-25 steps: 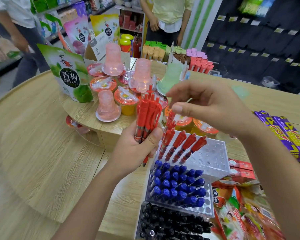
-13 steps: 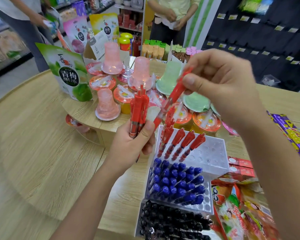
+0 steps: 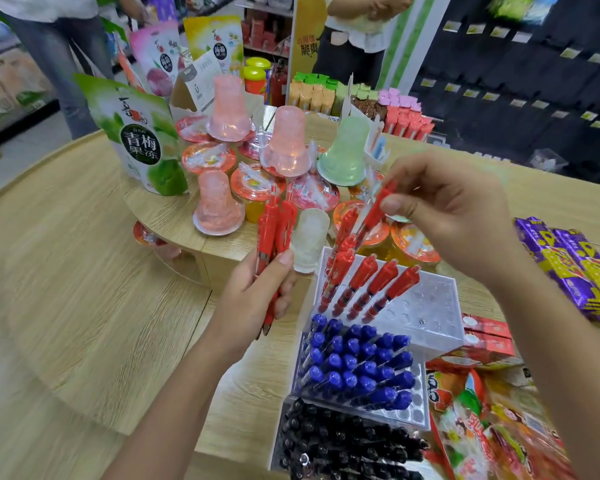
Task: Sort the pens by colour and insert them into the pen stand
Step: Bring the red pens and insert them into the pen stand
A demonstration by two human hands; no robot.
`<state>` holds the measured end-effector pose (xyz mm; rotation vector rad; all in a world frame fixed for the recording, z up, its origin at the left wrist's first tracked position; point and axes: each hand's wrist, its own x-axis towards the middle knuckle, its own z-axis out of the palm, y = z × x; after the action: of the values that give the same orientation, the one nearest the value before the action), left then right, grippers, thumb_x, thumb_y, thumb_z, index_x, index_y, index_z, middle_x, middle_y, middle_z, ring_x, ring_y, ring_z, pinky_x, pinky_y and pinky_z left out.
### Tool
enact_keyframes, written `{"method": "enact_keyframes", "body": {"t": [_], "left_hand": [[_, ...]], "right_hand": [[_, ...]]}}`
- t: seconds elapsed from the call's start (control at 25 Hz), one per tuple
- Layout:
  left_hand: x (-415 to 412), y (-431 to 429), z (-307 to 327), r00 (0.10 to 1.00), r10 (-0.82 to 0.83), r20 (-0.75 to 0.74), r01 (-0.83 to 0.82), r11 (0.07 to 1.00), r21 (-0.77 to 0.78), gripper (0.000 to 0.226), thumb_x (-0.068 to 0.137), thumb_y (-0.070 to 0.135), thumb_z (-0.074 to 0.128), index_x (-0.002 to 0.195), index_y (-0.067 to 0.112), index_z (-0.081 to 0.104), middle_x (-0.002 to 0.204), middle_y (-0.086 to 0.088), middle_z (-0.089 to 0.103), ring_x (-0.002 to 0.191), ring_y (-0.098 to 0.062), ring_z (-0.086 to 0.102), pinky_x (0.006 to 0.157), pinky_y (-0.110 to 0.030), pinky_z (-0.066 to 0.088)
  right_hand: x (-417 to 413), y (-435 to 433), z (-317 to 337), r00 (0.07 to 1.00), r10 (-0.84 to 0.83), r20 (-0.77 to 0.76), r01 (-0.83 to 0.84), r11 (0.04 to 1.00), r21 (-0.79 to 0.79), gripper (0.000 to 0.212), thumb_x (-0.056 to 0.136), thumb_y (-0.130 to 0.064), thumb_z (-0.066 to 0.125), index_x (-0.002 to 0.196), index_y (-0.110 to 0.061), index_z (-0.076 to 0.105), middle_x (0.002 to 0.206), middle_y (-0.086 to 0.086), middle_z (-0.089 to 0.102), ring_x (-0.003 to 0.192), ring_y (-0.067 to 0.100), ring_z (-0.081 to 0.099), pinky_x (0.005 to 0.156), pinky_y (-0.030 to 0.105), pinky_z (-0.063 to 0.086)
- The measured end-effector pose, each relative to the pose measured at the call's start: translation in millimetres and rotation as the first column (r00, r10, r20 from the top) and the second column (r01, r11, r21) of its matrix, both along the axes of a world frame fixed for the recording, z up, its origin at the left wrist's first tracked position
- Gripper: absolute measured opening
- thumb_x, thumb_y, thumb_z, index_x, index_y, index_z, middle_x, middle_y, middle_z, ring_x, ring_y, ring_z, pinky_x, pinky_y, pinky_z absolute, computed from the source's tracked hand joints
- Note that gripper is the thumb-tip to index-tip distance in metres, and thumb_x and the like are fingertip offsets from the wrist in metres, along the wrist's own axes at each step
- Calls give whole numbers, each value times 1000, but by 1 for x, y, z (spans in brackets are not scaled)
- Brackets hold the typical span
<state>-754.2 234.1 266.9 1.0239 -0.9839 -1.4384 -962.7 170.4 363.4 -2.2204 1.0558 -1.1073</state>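
Your left hand (image 3: 253, 299) grips a bundle of red pens (image 3: 272, 230), held upright just left of the clear pen stand (image 3: 433, 306). Your right hand (image 3: 454, 213) pinches a single red pen (image 3: 373, 211) between thumb and fingers. It is tilted, its lower end among the standing red pens (image 3: 371, 285) in that stand. Blue pens (image 3: 361, 368) and black pens (image 3: 343, 441) fill the nearer stands.
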Motion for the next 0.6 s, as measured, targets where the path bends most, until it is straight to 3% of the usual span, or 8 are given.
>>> {"method": "enact_keyframes", "body": {"t": [0.16,0.4,0.6], "left_hand": [[0,1,0,1000,14,25,-13,999,-37,17,84,35,57,73,22,52,62,2,44,47,-10,39,44,-19,35],[-6,3,1,994,40,102,-33,997,-65,25,84,35,53,78,12,49,64,-4,44,47,-10,38,45,-18,34],[-9,6,6,994,60,88,-55,997,-53,27,85,38,53,86,11,58,60,3,50,46,-9,43,43,-16,36]], "right_hand": [[4,-1,-9,999,32,-5,-32,999,-34,13,81,-8,66,92,-14,61,82,-8,62,76,9,61,71,22,52],[8,-2,-8,999,45,-12,-45,999,-10,13,82,-7,65,92,-13,61,82,7,65,79,20,65,73,25,53],[9,-2,-11,990,50,-133,-52,999,-15,14,80,-11,68,91,-18,63,82,-6,65,78,5,64,73,16,51]]}}
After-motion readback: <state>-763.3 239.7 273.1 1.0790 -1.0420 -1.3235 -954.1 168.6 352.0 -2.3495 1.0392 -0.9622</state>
